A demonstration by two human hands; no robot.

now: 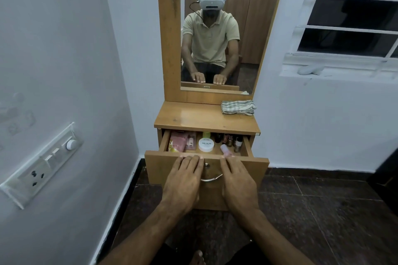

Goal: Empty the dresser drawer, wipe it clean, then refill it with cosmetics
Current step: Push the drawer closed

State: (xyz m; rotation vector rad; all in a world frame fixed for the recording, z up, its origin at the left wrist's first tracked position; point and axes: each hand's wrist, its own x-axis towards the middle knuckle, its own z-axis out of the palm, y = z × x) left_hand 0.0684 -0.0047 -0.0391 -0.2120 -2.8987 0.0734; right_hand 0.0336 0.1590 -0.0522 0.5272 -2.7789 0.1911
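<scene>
The wooden dresser drawer (254, 164) stands pulled out partway. Inside lie a pink packet (177, 143), a white round jar (206, 144), a yellow-green capped item (206, 134), a pink bottle (226, 149) on its side, and several small nail-polish bottles (231, 140) at the right. My left hand (185, 175) lies flat on the drawer front, fingers straight up to its top edge. My right hand (235, 176) lies flat beside it the same way. A metal handle (210, 178) shows between them. A folded striped cloth (238, 107) sits on the dresser top.
The dresser top (193, 117) carries a tall mirror (217, 28) that reflects a seated person. A white wall with a switch panel (41, 164) is close on the left. A barred window (349, 19) is at the right. Dark tiled floor (323, 211) spreads below.
</scene>
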